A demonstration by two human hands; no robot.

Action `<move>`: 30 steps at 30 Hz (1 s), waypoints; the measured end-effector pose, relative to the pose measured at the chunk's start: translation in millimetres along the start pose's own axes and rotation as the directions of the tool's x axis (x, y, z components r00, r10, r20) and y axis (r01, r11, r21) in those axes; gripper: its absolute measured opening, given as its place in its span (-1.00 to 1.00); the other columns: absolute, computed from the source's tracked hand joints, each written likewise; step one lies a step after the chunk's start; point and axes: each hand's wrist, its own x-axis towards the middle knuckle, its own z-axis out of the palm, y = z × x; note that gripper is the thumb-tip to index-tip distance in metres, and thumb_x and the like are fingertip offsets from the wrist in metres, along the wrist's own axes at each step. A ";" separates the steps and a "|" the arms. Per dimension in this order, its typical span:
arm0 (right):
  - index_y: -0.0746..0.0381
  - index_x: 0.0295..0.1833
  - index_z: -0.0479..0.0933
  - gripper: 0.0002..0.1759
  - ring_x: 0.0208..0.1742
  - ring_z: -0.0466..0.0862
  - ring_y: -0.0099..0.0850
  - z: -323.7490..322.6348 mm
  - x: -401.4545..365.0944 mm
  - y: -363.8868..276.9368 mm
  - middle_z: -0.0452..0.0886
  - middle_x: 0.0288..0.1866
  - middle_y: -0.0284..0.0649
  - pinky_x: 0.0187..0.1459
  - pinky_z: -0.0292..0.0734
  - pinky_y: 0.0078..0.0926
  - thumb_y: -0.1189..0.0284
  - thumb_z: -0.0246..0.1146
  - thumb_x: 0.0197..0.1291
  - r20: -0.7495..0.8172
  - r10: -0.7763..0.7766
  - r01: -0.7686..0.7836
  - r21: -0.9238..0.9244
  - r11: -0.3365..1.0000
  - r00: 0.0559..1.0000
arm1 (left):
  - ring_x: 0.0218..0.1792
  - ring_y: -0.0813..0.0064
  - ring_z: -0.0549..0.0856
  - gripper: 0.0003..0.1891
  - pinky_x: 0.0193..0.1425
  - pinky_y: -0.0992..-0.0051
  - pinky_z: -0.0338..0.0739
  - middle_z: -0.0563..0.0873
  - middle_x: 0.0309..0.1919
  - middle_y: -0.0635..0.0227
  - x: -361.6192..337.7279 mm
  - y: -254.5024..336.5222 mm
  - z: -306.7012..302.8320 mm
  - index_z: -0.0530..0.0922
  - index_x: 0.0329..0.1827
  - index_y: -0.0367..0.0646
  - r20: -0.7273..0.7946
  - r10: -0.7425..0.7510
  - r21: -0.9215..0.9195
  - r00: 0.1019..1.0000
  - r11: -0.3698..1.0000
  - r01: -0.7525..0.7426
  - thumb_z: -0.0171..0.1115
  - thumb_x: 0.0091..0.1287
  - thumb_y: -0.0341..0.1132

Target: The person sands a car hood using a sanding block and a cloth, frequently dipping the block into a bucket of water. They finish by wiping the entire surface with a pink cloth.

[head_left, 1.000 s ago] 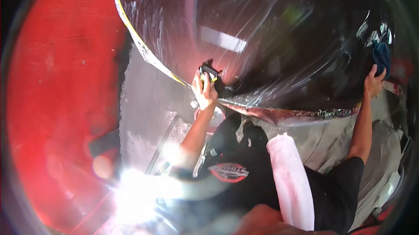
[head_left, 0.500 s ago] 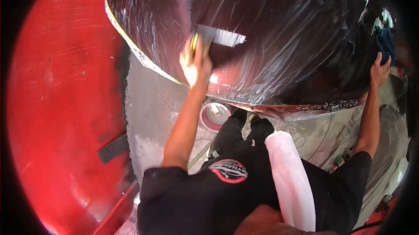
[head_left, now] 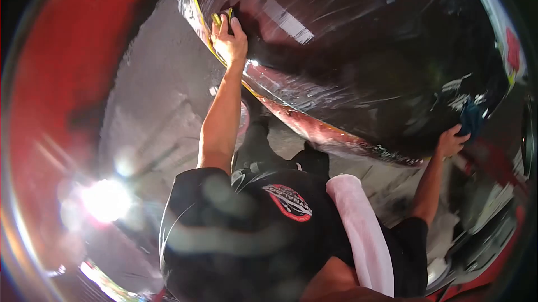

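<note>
A dark, glossy car panel (head_left: pixel 347 66) with milky wet streaks fills the upper middle, yellow tape running along its left edge. My left hand (head_left: pixel 231 43) is closed around a yellow-and-black sanding block (head_left: pixel 230 14), pressed to the panel near that taped edge; fingers partly hide the block. At the panel's far right corner, my right hand (head_left: pixel 451 142) grips a dark blue cloth (head_left: pixel 472 117). A pale rectangular light reflection lies on the panel to the right of the block.
Red bodywork (head_left: pixel 50 94) stands at the left across grey floor (head_left: pixel 151 83). A pink bucket (head_left: pixel 244 118) is partly hidden behind my left forearm. A rolled white towel (head_left: pixel 361 229) hangs over my black shirt (head_left: pixel 241 246). Bright lamp glare sits at lower left.
My left hand has moved with the block from the panel's inner area to its left taped edge. The view has turned and shifted; my right hand still holds the cloth at the corner.
</note>
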 end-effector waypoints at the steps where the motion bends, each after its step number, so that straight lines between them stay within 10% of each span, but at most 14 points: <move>1: 0.05 0.53 0.27 -0.17 0.13 0.62 0.33 2.5 -0.9 3.1 0.55 0.18 0.35 0.10 0.56 0.19 -0.24 0.14 0.36 -0.019 0.005 -0.006 -0.077 0.997 1.000 | 0.19 -0.18 0.61 -0.60 0.36 -0.01 0.43 0.67 0.14 -0.19 -15.5 5.9 4.4 0.71 0.10 -0.36 -0.095 -0.025 0.071 0.995 0.997 0.032 0.31 0.37 -0.19; 4: 0.05 0.57 0.23 -0.14 0.21 0.57 0.35 -8.5 8.0 4.4 0.49 0.25 0.37 0.18 0.53 0.19 -0.26 0.09 0.36 0.043 -0.031 0.031 -0.002 1.000 0.999 | 0.20 -0.27 0.57 -0.64 0.37 -0.04 0.38 0.61 0.21 -0.25 -116.0 58.8 -12.4 0.65 0.16 -0.34 -0.123 0.077 0.156 0.989 0.986 -0.057 0.29 0.34 -0.37; 5: 0.05 0.58 0.21 -0.13 0.25 0.55 0.34 -6.4 8.2 7.0 0.48 0.27 0.36 0.20 0.51 0.19 -0.27 0.08 0.36 0.053 -0.037 0.036 0.022 0.999 0.998 | 0.27 -0.28 0.54 -0.61 0.37 -0.03 0.39 0.57 0.27 -0.27 -156.8 85.2 -26.8 0.63 0.20 -0.34 0.115 -0.088 0.132 0.989 0.989 0.072 0.30 0.33 -0.38; 7: 0.05 0.59 0.20 -0.11 0.29 0.52 0.32 6.6 11.3 12.2 0.46 0.30 0.36 0.22 0.50 0.20 -0.28 0.07 0.36 0.059 0.015 -0.017 0.040 0.999 0.998 | 0.15 -0.12 0.66 -0.72 0.19 -0.04 0.49 0.69 0.11 -0.14 -198.0 124.5 -35.3 0.66 0.11 -0.26 -0.084 -0.040 0.165 0.996 0.985 0.053 0.25 0.39 -0.36; 10: 0.02 0.62 0.15 -0.11 0.36 0.46 0.30 13.3 16.5 11.1 0.39 0.37 0.37 0.28 0.43 0.25 -0.29 0.02 0.38 0.156 0.042 -0.053 0.067 0.996 0.987 | -0.16 -0.17 0.73 -0.79 -0.21 0.04 0.58 0.72 -0.15 -0.16 -128.1 33.3 -12.1 0.70 -0.13 -0.26 -0.324 -0.052 0.276 0.945 0.950 0.147 0.23 0.41 -0.28; 13: -0.02 0.64 0.10 -0.12 0.42 0.39 0.30 -4.3 19.4 2.7 0.34 0.42 0.36 0.34 0.34 0.29 -0.29 -0.01 0.39 0.199 0.082 -0.090 0.032 0.995 0.977 | 0.05 -0.16 0.68 -0.66 0.17 -0.01 0.51 0.70 0.02 -0.21 -50.8 -4.1 -23.3 0.66 0.03 -0.38 -0.062 -0.496 0.283 0.866 0.823 0.492 0.06 0.51 -0.27; 16: -0.07 0.65 0.06 -0.12 0.46 0.35 0.29 12.7 15.9 17.4 0.30 0.46 0.35 0.36 0.30 0.31 -0.31 -0.04 0.39 0.217 0.070 -0.085 0.062 0.994 0.974 | 0.02 -0.18 0.67 -0.66 0.11 -0.05 0.49 0.69 -0.01 -0.19 -92.7 60.9 -39.0 0.61 0.12 -0.36 -0.058 -0.328 0.188 0.943 0.924 0.333 0.07 0.49 -0.28; 19: -0.10 0.66 0.04 -0.11 0.45 0.37 0.27 8.3 9.3 -1.9 0.31 0.46 0.33 0.35 0.30 0.32 -0.33 -0.05 0.38 0.103 0.082 -0.085 0.023 0.996 0.991 | 0.26 -0.04 0.63 -0.56 0.55 -0.11 0.19 0.69 0.14 -0.14 -215.5 143.8 -20.3 0.61 0.26 -0.31 -0.136 -0.210 0.138 0.968 0.964 0.228 0.33 0.32 -0.40; 22: -0.07 0.64 0.06 -0.12 0.42 0.39 0.28 -1.3 1.9 -19.5 0.32 0.44 0.34 0.32 0.32 0.31 -0.30 -0.03 0.39 0.105 0.042 -0.048 0.062 0.997 0.994 | 0.05 -0.10 0.70 -0.73 0.17 -0.05 0.50 0.72 -0.03 -0.16 -138.2 86.1 -21.9 0.70 -0.04 -0.31 -0.257 -0.344 0.255 0.903 0.877 0.407 0.34 0.36 -0.28; 23: -0.06 0.64 0.06 -0.13 0.41 0.39 0.28 15.0 5.3 -1.2 0.32 0.44 0.34 0.31 0.33 0.30 -0.29 -0.03 0.39 0.101 0.035 -0.041 0.067 0.997 0.994 | -0.19 -0.12 0.71 -0.73 -0.11 -0.03 0.53 0.72 -0.29 -0.10 -96.8 15.6 -10.6 0.68 -0.11 -0.31 -0.303 -0.083 0.500 0.949 0.834 0.233 0.27 0.41 -0.23; 24: -0.04 0.64 0.07 -0.13 0.41 0.40 0.28 33.5 6.8 12.7 0.33 0.43 0.34 0.31 0.33 0.30 -0.29 -0.02 0.40 0.096 0.001 -0.005 0.049 0.999 0.995 | -0.28 -0.08 0.70 -0.75 -0.19 0.06 0.56 0.69 -0.41 -0.05 -51.5 4.0 -24.0 0.68 -0.11 -0.30 -0.108 -0.361 0.310 0.926 0.873 0.376 0.21 0.44 -0.25; 28: 0.00 0.62 0.09 -0.15 0.37 0.42 0.29 18.8 6.1 23.4 0.34 0.41 0.35 0.27 0.36 0.29 -0.25 0.00 0.41 0.103 -0.003 -0.002 0.040 0.999 0.995 | -0.02 -0.10 0.72 -0.69 0.07 0.06 0.59 0.74 -0.11 -0.14 -97.7 75.1 -4.6 0.66 0.04 -0.32 -0.212 -0.350 0.227 0.913 0.891 0.394 0.16 0.43 -0.25; 29: 0.01 0.61 0.10 -0.15 0.36 0.43 0.29 25.7 7.0 21.6 0.35 0.40 0.35 0.26 0.36 0.29 -0.24 0.01 0.41 0.102 -0.005 0.000 0.045 0.999 0.995 | 0.11 -0.17 0.64 -0.64 0.29 0.06 0.50 0.66 0.11 -0.14 -149.1 125.4 6.4 0.63 0.14 -0.38 -0.152 0.077 0.692 0.985 0.720 0.050 0.25 0.38 -0.31; 30: 0.02 0.61 0.10 -0.15 0.35 0.43 0.29 29.6 4.6 20.2 0.35 0.40 0.35 0.25 0.37 0.28 -0.24 0.01 0.41 0.108 -0.012 0.007 0.047 0.999 0.994 | 0.16 -0.16 0.61 -0.59 0.33 -0.01 0.44 0.63 0.16 -0.16 -194.1 175.2 11.0 0.62 0.19 -0.34 -0.112 -0.017 0.338 0.994 0.940 0.054 0.33 0.29 -0.37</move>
